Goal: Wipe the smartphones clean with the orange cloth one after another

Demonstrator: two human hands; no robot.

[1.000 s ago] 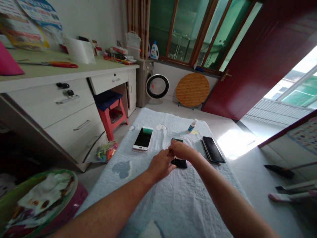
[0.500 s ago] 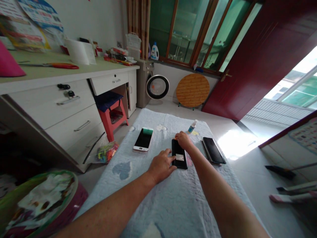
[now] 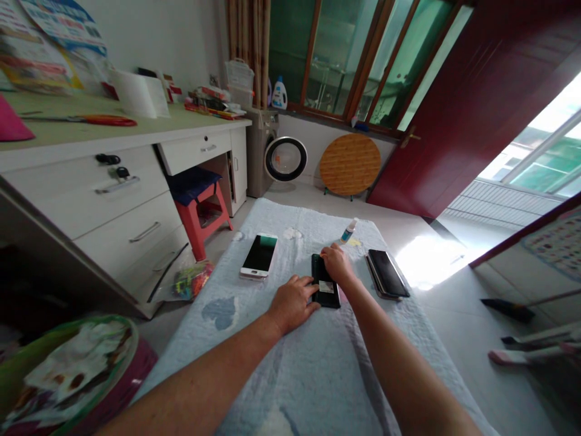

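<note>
A black phone point(image 3: 326, 297) lies on the cloth-covered table with a small white label on its upper face. My left hand point(image 3: 293, 303) holds it steady from the left, index finger on its face and thumb by the lower edge. At its far end my right hand point(image 3: 336, 263) is closed and bent over the phone. A bit of orange shows at those fingertips, too small to name. Left of the hands lies a white phone point(image 3: 259, 254), dark screen up. A small spray bottle point(image 3: 349, 230) stands just beyond my right hand. Further right, another dark phone point(image 3: 388, 274) lies on a flat item.
The table bears a pale blue patterned cloth point(image 3: 281, 363). A desk point(image 3: 181, 124) with drawers runs along the left, a red stool point(image 3: 204, 209) beneath it. At lower left stands a filled waste bin point(image 3: 140, 357). A washing machine point(image 3: 263, 151) has its door open.
The whole view has shifted slightly, so things sit a little further left. Both hands stay at the black phone, with hardly any movement visible.
</note>
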